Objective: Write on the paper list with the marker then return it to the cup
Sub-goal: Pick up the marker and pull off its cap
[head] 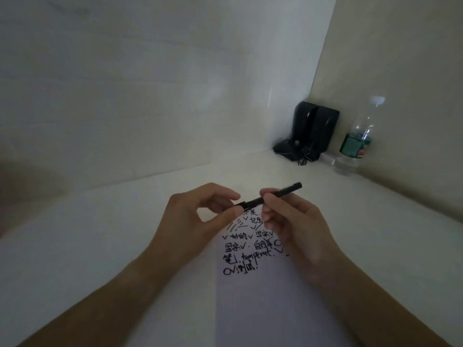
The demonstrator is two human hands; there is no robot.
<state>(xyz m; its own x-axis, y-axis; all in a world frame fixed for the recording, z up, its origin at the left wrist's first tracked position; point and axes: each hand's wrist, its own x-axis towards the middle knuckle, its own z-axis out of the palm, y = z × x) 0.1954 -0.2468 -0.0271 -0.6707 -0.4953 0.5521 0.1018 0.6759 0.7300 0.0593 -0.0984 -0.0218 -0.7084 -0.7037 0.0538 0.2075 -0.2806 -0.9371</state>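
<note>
1. Marker (269, 197) was held level above the paper list (253, 284), off the sheet, between both hands.
2. Right hand (295, 226) had its grip clenched on the marker's barrel, fingertips (269, 196) wrapped around the middle; the far end stuck out toward the table's back right corner.
3. Left hand (200, 214) pinched the other end between thumb and forefinger. Whether that end was a cap going on or coming off, I could not tell; the light was dim and the part small.
4. Paper list lay flat on the table (112, 246), reaching to the near edge between the forearms. Its upper part carried several rows of black handwriting (248, 249) with tick marks; the lower part was blank.
5. Judgement on progress: with rows already on the sheet and the tip lifted clear, writing looked either done or paused. If the left hand was capping, the writing step was over and only the return was left.
6. Cup was not in view anywhere, so the return was not yet done, and where the marker must go could not be told.
7. Back right corner of the table held a black stand-like object (310, 132) and a plastic water bottle (357, 141), well apart from the hands.
</note>
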